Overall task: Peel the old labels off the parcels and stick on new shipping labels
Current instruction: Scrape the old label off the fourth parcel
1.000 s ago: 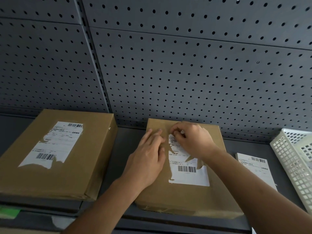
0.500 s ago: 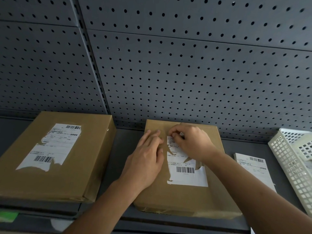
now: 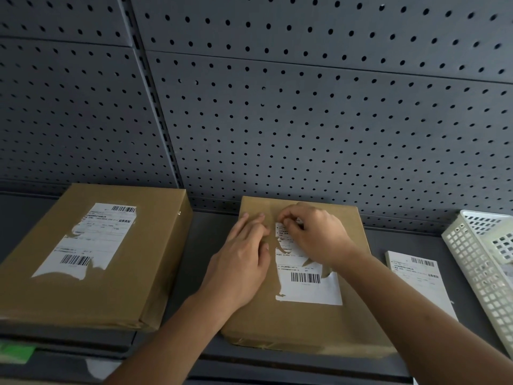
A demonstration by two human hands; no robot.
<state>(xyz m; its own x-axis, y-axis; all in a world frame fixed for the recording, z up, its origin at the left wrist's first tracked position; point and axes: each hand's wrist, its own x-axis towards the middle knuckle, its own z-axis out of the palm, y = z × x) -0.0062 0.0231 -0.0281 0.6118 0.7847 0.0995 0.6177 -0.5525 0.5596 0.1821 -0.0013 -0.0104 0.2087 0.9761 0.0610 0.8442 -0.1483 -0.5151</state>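
A brown parcel (image 3: 280,323) lies on the dark shelf in the middle, with a torn white old label (image 3: 308,287) on top. My left hand (image 3: 241,268) rests flat on the parcel just left of the label, fingers straight. My right hand (image 3: 313,234) is at the label's far upper edge, with curled fingers pinching a bit of the label there. A second, larger brown parcel (image 3: 155,262) lies to the left and carries its own torn label (image 3: 91,240). A stack of new shipping labels (image 3: 416,276) lies on the shelf to the right.
A white plastic mesh basket (image 3: 480,262) stands at the far right. A grey pegboard wall (image 3: 277,120) rises right behind the parcels. The shelf's front edge (image 3: 277,368) runs below them, with a green tag (image 3: 16,352) at the lower left.
Both hands have stayed at the top of the middle parcel's label; the right fingers keep picking at its upper edge. The view has shifted slightly.
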